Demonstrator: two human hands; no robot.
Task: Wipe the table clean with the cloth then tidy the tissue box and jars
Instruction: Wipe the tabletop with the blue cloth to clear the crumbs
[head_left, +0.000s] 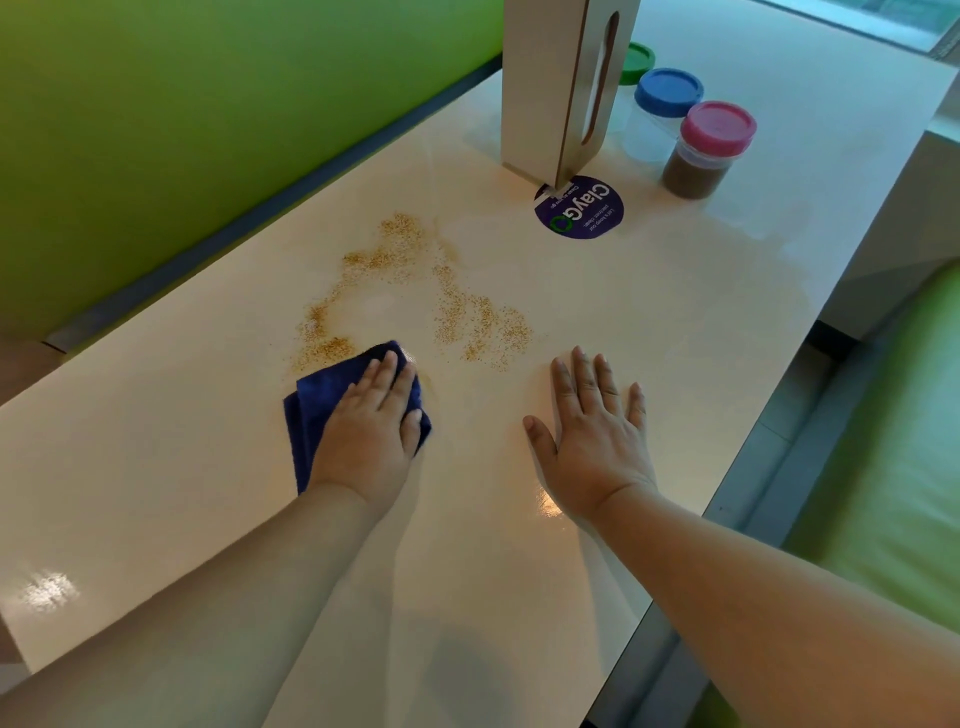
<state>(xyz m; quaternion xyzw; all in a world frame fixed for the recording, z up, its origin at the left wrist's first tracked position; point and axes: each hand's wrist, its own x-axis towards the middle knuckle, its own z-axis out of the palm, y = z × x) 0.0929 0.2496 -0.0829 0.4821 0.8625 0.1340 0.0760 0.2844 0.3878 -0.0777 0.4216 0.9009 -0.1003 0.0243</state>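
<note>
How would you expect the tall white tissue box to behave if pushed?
The tall white tissue box stands upright on a narrow end, so a high push would probably tip it. Its flat, straight-edged panels suggest it is stiff. On the glossy cream table, a low push may slide it.

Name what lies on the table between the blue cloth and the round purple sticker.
In the head view, scattered golden-brown grains lie between the blue cloth and the purple sticker; nothing else is there.

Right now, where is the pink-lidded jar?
In the head view, the pink-lidded jar stands far back right, beside the blue-lidded jar, right of the tissue box.
</note>
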